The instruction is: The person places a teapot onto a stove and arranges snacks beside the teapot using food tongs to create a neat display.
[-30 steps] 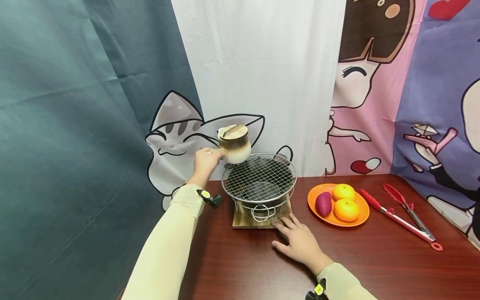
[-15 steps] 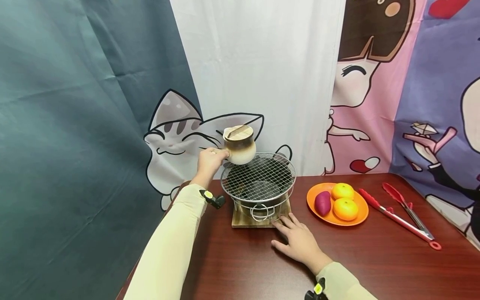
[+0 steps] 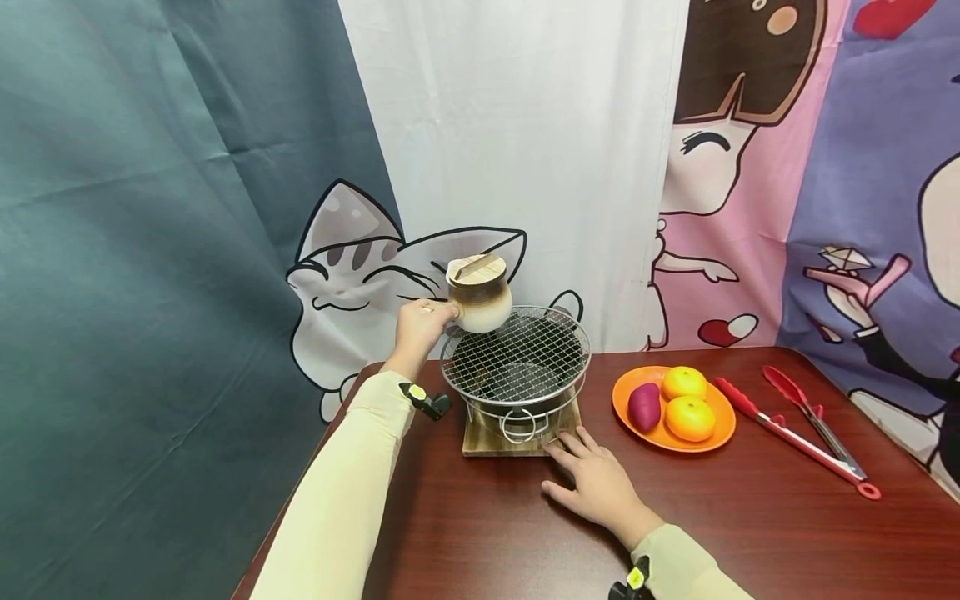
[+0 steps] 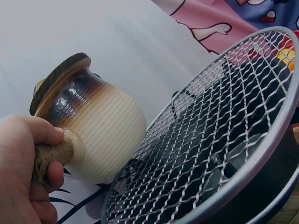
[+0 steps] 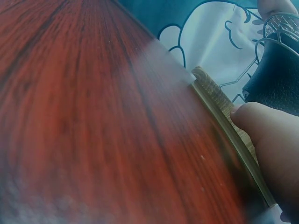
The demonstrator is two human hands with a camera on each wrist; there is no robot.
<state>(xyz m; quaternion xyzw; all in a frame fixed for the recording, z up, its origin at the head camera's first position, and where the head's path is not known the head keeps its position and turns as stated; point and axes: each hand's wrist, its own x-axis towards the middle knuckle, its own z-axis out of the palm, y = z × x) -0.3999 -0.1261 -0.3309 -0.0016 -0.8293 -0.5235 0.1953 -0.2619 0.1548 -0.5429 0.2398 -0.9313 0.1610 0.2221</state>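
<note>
My left hand (image 3: 420, 330) grips the twine-wrapped side handle (image 4: 53, 155) of a small ceramic teapot (image 3: 480, 304), cream below and brown near the top. A wooden lid (image 3: 477, 270) covers it. The teapot hangs over the back left rim of a round wire grill mesh (image 4: 224, 126), close to the wires in the left wrist view. Under the mesh, a black charcoal stove (image 3: 517, 408) stands on a wooden board (image 3: 487, 442). My right hand (image 3: 600, 487) lies with spread fingers at the board's front right corner, fingertips on its edge.
Right of the stove, an orange plate (image 3: 675, 444) bears a purple sweet potato (image 3: 644, 407) and two mandarins (image 3: 690, 418). Red-handled tongs (image 3: 795, 433) lie farther right on the brown table (image 3: 480, 533). A printed curtain (image 3: 540, 167) hangs behind the table.
My left hand has carried the teapot a little to the right over the mesh, then slightly down. My right hand has stayed at the board.
</note>
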